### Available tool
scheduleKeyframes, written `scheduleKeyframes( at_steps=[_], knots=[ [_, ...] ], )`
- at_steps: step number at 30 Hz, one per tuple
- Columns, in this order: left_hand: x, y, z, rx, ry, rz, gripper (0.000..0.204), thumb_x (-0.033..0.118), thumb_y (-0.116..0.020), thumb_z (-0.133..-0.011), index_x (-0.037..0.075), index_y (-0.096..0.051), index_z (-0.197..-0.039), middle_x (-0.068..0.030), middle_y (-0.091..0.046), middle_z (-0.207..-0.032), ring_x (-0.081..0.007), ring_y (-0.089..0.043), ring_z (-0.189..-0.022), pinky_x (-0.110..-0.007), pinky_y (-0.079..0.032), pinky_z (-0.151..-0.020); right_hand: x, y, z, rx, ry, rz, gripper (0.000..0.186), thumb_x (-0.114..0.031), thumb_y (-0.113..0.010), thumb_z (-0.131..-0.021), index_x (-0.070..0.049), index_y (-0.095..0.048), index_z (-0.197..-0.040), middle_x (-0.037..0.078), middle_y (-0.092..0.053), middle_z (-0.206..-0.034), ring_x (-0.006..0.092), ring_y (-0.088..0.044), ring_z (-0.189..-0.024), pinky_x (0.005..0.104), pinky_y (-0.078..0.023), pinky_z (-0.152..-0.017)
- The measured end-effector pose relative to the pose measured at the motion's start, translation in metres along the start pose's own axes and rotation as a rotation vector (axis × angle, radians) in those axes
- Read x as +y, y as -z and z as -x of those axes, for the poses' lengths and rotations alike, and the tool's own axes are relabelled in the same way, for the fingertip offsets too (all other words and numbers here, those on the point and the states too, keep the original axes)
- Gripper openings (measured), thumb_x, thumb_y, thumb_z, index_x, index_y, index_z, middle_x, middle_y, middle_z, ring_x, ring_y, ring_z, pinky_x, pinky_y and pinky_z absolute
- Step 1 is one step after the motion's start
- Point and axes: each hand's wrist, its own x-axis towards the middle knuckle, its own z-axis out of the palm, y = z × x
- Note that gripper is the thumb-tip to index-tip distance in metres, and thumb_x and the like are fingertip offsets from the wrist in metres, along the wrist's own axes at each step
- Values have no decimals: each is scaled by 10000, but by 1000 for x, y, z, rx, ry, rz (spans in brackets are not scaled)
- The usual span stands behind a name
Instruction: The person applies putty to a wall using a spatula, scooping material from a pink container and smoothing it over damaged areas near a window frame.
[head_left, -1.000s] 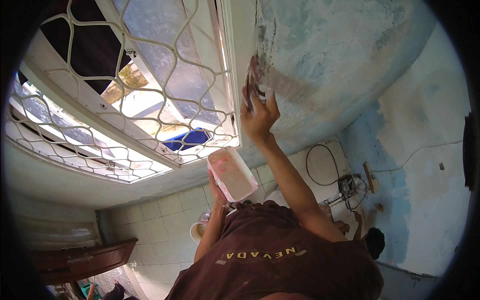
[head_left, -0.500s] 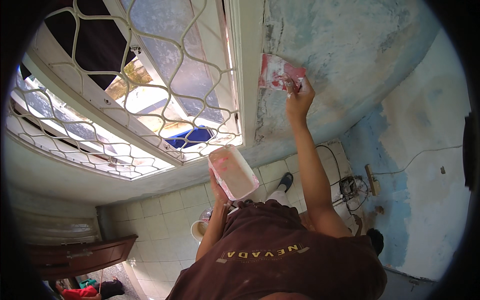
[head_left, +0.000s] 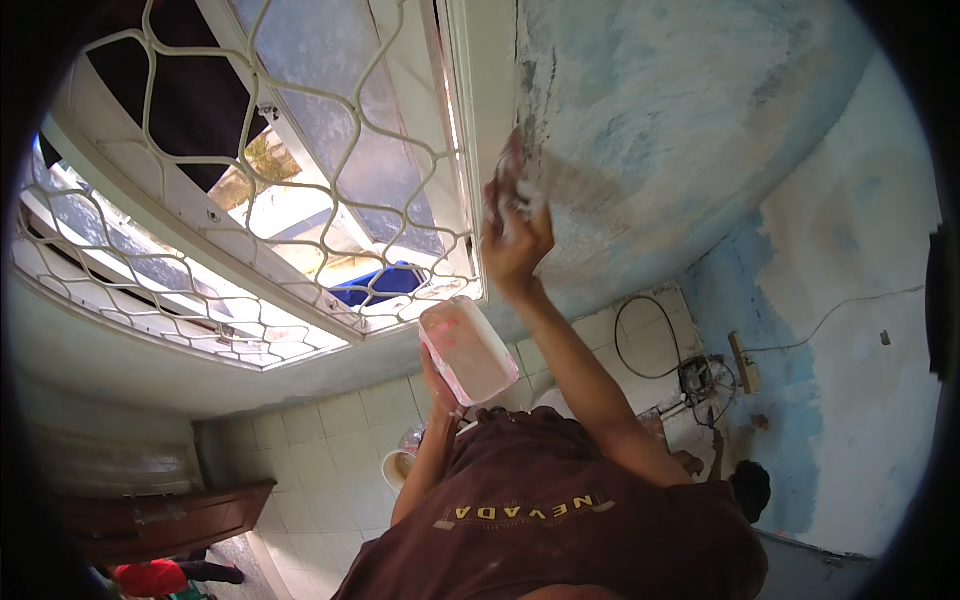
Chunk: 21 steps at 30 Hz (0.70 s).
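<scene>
My left hand (head_left: pixel 440 388) holds a white rectangular tub (head_left: pixel 497 345) from its left side. Pink smears mark the tub, and a smooth beige paste lies inside it. Up at the wall, my right hand (head_left: pixel 518 248) is closed on a putty spreader (head_left: pixel 514 165), a thin reddish plate smeared with white. Motion blurs the spreader, which is seen nearly edge-on beside the pale window frame (head_left: pixel 490 90). A dark crack (head_left: pixel 522 85) runs down the patchy blue-grey wall (head_left: pixel 680 150) along that frame. Whether the spreader touches the wall is unclear.
A curved metal window grille (head_left: pixel 345 185) fills the left, with a blue container (head_left: pixel 380 284) beyond it. On the tiled floor (head_left: pixel 330 440) stands a bucket (head_left: pixel 397 467). Cables and a bundled device (head_left: pixel 705 378) lie at right. Other people appear lower left (head_left: pixel 155 578) and lower right (head_left: pixel 750 490).
My right hand has moved left and slightly down with the spreader, turning it from flat against the wall to nearly edge-on. My left hand and the tub stay almost still.
</scene>
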Motion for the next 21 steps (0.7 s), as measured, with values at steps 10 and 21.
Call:
scheduleKeyframes(
  at_steps=[10,21],
  knots=[
    [5,9,5,9,-47,10,774,671,-336,-1029,100,-383,-1549,-130,-526,-1490,-323,-568,-1314,-497,-486,-1103,5,38,-111,261,43,-22,315,-29,-687,-890,-33,-743,-1200,161,-679,-1101,302,-696,-912,390,-560,-729],
    [15,-13,14,-20,-105,1,740,645,-314,-1050,105,-381,-1551,-105,-530,-1491,-300,-565,-1323,-490,-479,-1112,-55,31,-49,-106,-16,-458,305,-103,-764,-866,-17,-701,-1152,95,-657,-904,214,-639,-705,317,-528,-656]
  ],
)
